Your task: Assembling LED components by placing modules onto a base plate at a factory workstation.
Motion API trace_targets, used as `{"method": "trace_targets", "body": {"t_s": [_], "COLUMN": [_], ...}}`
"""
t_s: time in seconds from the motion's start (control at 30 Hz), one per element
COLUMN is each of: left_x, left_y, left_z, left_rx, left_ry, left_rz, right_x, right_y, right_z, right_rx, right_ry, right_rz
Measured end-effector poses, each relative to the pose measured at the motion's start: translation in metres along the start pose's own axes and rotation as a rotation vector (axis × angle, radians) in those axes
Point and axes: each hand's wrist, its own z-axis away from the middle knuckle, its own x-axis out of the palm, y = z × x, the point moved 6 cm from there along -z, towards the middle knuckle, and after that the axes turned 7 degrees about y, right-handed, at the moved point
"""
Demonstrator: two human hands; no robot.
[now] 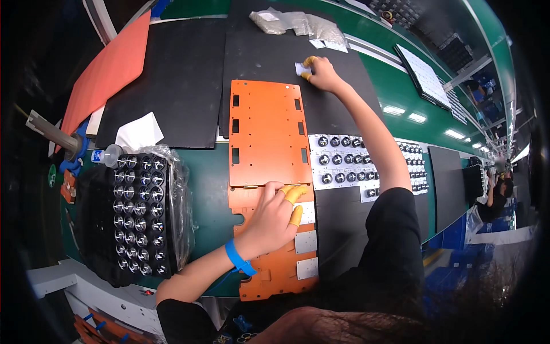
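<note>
My right hand (322,74) reaches to the far side of the bench, with yellow covers on its thumb and forefinger. These fingertips grip opposite edges of a small white plate (300,69) over the black mat. My left hand (274,217), also with yellow finger covers, rests at the near edge of a flat orange panel (269,129) with rectangular cutouts. Its thumb and forefinger are apart, and I see nothing held in them. Below that edge lies a second orange fixture (274,275) bearing several white square plates (306,242), partly under my left hand and forearm.
Left stands a black tray of round, shiny lens-like parts (140,192) in clear plastic. White boards with round lenses (338,160) lie right, partly behind my right arm. Plastic bags (298,24) lie at the far edge. A red-orange sheet (109,71) leans far left.
</note>
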Motion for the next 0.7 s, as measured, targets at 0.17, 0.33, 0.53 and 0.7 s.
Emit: {"method": "trace_targets", "body": {"t_s": [0.17,0.33,0.53,0.7], "left_x": [0.001,0.005,0.000,0.008], "left_y": [-0.002,-0.003,-0.009,-0.007], "left_z": [0.001,-0.003,0.003,0.001], "left_rx": [-0.020,-0.005,0.051,0.056], "left_ry": [0.012,0.002,0.061,0.043], "left_rz": [0.085,0.085,0.088,0.046], "right_x": [-0.025,-0.036,-0.034,-0.041], "right_y": [0.004,0.009,-0.013,0.019], "right_z": [0.055,0.091,0.092,0.106], "right_rx": [0.158,0.061,0.153,0.330], "right_ry": [-0.330,-0.221,-0.134,-0.085], "right_rz": [-0.080,0.075,0.005,-0.164]}}
